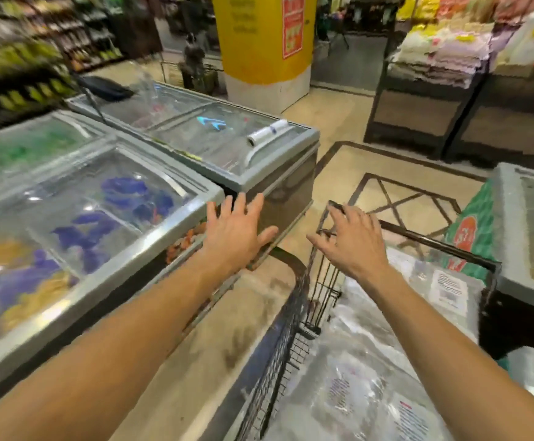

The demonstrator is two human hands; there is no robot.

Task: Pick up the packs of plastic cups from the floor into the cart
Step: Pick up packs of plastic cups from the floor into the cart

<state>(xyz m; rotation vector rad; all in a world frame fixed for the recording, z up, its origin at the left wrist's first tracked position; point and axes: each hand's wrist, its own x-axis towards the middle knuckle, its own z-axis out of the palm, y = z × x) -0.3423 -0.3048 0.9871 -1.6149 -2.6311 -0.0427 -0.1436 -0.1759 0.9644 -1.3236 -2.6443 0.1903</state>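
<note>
A black wire cart (294, 316) stands at the lower right, filled with clear packs of plastic cups (364, 361) that carry white labels. My left hand (237, 233) reaches forward with fingers spread, over the gap between the freezers and the cart, holding nothing. My right hand (351, 240) hovers over the cart's far left corner, fingers loosely spread and empty. No pack is visible on the stretch of floor in view. The picture is motion-blurred.
Glass-topped chest freezers (125, 224) line the left; a further freezer (237, 144) carries a white roll (267, 132). Another freezer (529, 230) stands at the right, with a green sign (472, 230) beside it. Beige tiled floor (396, 173) lies ahead, with a yellow pillar (262, 43) behind.
</note>
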